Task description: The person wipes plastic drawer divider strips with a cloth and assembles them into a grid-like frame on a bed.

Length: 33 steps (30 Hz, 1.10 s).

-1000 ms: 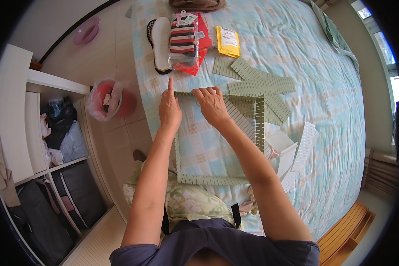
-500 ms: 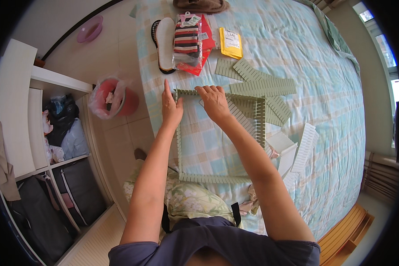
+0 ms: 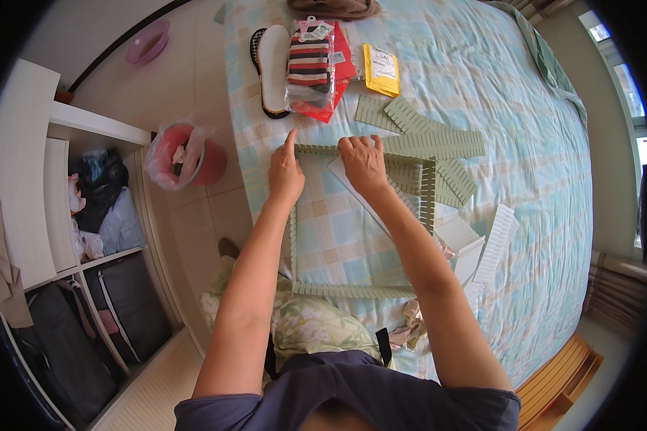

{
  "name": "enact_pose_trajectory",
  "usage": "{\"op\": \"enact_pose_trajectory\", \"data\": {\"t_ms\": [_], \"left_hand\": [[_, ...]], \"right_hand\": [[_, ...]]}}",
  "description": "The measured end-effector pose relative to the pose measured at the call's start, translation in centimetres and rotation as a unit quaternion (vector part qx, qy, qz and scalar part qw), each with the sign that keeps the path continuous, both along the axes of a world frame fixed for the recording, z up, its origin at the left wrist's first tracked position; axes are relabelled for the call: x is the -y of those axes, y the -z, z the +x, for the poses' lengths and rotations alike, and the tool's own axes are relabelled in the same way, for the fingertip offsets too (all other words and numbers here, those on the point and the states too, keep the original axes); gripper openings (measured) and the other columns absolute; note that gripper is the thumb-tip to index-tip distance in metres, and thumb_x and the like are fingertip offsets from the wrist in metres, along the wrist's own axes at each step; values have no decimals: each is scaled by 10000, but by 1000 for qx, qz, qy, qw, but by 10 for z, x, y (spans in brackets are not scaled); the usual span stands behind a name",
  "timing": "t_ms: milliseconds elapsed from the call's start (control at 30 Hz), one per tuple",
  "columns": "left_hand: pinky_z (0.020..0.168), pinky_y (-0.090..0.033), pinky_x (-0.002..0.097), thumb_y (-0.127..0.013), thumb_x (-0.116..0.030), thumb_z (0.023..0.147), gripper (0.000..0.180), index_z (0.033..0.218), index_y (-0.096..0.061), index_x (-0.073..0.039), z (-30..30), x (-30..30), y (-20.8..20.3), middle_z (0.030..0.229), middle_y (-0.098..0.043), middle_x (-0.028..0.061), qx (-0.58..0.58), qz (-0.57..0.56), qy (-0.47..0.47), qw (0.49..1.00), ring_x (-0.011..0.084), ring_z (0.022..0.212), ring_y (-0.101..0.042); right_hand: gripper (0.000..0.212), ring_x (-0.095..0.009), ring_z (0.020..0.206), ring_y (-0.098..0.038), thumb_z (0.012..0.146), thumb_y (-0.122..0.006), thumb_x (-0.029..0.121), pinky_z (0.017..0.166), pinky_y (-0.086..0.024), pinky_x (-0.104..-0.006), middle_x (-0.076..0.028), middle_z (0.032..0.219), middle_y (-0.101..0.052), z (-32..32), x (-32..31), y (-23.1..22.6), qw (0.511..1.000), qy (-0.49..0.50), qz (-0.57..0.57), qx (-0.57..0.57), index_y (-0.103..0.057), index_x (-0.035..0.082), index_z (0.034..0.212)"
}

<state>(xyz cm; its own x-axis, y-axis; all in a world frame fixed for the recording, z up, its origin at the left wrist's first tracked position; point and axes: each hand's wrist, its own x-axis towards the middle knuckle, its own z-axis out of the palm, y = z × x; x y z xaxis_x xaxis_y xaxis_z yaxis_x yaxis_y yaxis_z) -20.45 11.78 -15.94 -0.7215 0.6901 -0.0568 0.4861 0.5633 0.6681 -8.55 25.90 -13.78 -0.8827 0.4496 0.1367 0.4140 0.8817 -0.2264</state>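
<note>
A square frame of pale green slotted divider strips point(image 3: 352, 290) lies on the checked bedspread point(image 3: 482, 86). My left hand point(image 3: 285, 172) presses on the frame's far left corner, index finger pointing away. My right hand point(image 3: 363, 161) grips the far strip point(image 3: 316, 150) of the frame near its middle. More green strips point(image 3: 431, 144) lie just beyond and to the right of my right hand, some crossing each other. A white strip point(image 3: 359, 194) lies inside the frame under my right wrist.
White slotted strips point(image 3: 494, 241) lie at the frame's right. Striped socks point(image 3: 309, 65), a white insole point(image 3: 273, 68) and a yellow packet point(image 3: 382, 70) sit at the bed's far edge. A red bin point(image 3: 194, 154) with a bag stands on the floor by a white shelf point(image 3: 86, 129).
Both hands stayed on the frame's far strip. My left hand shifted slightly toward the corner, its index finger stretched out.
</note>
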Motion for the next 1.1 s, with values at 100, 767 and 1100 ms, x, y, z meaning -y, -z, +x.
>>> {"op": "enact_pose_trajectory", "data": {"t_ms": [100,767,1100], "left_hand": [[1004,-390,389,-533,2,886,725,1495,-178,-170,8,1,5,1270,-506,178,56,153,-16,986,306,1194,-477],[803,-364,218,-502,-112,964,244,1180,-616,-112,-4,-10,0,1004,-508,-51,406,313,-152,845,62,856,-422],[828,-384,247,-559,-239,952,332,1260,-540,-116,1,-10,-4,1022,-515,-22,405,310,-210,834,85,915,-462]], "right_hand": [[122,-246,974,-575,854,-598,126,1014,-337,-474,-69,924,-611,-15,8,-1,995,-54,7,-81,-552,94,962],[164,-275,819,-649,784,-545,2,684,-512,-389,-81,818,-651,-44,13,16,993,-78,-82,-32,-567,93,918],[120,-318,751,-656,780,-548,30,662,-502,-422,-110,763,-659,-49,9,8,995,-66,-77,20,-578,85,882]]}}
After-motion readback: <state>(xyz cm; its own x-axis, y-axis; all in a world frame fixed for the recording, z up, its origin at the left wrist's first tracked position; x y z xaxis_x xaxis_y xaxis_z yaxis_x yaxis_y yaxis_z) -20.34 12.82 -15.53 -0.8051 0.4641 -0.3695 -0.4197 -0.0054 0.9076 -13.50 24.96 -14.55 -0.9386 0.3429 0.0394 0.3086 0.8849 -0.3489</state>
